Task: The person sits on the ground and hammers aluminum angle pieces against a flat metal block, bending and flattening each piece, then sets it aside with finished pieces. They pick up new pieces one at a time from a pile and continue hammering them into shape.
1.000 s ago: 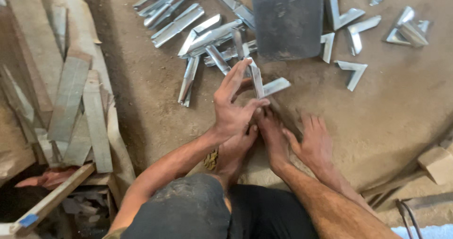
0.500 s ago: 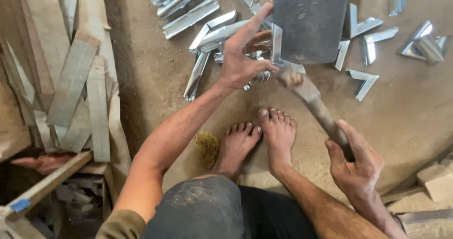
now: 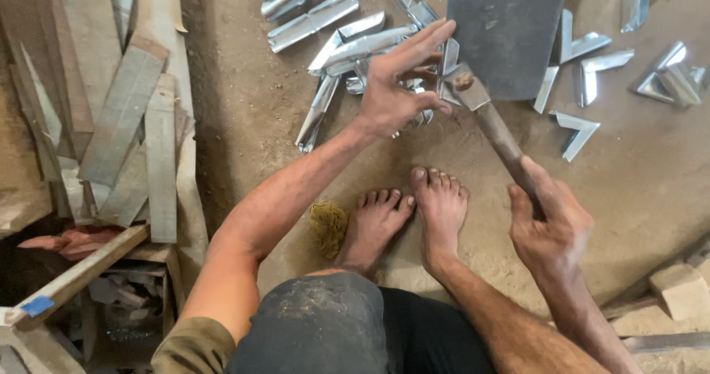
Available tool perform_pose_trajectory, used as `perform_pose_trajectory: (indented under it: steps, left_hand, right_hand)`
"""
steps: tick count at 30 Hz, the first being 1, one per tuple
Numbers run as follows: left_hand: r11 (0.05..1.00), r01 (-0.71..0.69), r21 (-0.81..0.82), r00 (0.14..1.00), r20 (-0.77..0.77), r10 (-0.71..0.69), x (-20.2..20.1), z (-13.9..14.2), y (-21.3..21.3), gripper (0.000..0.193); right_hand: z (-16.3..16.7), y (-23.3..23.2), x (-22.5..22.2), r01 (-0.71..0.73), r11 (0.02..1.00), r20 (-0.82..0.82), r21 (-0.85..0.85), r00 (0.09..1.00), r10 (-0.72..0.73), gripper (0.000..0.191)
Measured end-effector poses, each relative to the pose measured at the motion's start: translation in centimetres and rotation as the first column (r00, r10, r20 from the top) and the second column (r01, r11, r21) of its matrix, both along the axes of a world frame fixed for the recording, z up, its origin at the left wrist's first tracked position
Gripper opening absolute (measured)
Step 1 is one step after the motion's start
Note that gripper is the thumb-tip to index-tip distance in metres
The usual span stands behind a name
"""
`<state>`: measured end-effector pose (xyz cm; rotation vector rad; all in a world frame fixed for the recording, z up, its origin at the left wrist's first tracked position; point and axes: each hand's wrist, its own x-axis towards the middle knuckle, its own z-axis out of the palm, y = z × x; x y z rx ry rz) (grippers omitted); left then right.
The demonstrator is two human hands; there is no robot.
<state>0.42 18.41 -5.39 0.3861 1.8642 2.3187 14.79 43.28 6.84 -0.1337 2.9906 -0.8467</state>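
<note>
Floor [image 3: 651,189]: packed earth, bare and open at the right and near right; the widest free room lies there, between the bent brackets and the block at the near right edge.

Wooden planks [image 3: 133,130]: stacked along the left edge, several overlapping, closing off that side. One long batten [image 3: 74,278] slants across the near left corner.

Dark metal plate [image 3: 506,26]: flat, at the far edge, centre right; its near edge sits just beyond the hammer head.

Shiny metal strips [image 3: 314,21]: folded lengths, heaped at far centre, running under and beside the left hand.

Bent brackets [image 3: 603,62]: angle-shaped shiny pieces, scattered right of the plate, apart from one another.

Stone block [image 3: 680,289]: pale, at the near right edge.

Bare feet [image 3: 414,211]: side by side on the floor, near centre, toes pointing toward the metal pile. A tuft of yellowish fibre [image 3: 329,226] lies just left of them.

Left hand [image 3: 399,86]: fingers spread and curved, pressing down on a small shiny metal piece [image 3: 425,114] at the near edge of the heap; the piece is mostly hidden beneath the fingers.

Right hand [image 3: 551,222]: closed around the near end of the hammer [image 3: 488,115]. The wooden handle slants far-left; its head sits just right of the left hand's fingers, close to the held piece.
</note>
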Motion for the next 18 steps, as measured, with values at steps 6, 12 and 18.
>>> perform_pose_trajectory:
  steps: [6,12,18]
  left_hand:
    - [0.999,0.031,-0.027,0.999,0.043,-0.03,0.0,0.1,-0.1,0.095]
    - [1.0,0.02,-0.011,1.0,0.01,-0.019,-0.2,0.0,0.1,0.103]
    - [0.968,0.009,-0.252,0.987,0.16,0.032,-1.1,5.5,-0.4,0.098]
  right_hand:
    - [0.5,-0.1,-0.5,-0.006,1.0,0.01,-0.021,1.0,0.006,0.042]
    - [-0.4,1.0,-0.4,-0.081,0.993,-0.025,0.082,0.996,0.083,0.045]
    - [-2.1,4.2,1.3,0.263,0.929,0.126,-0.26,0.963,-0.237,0.052]
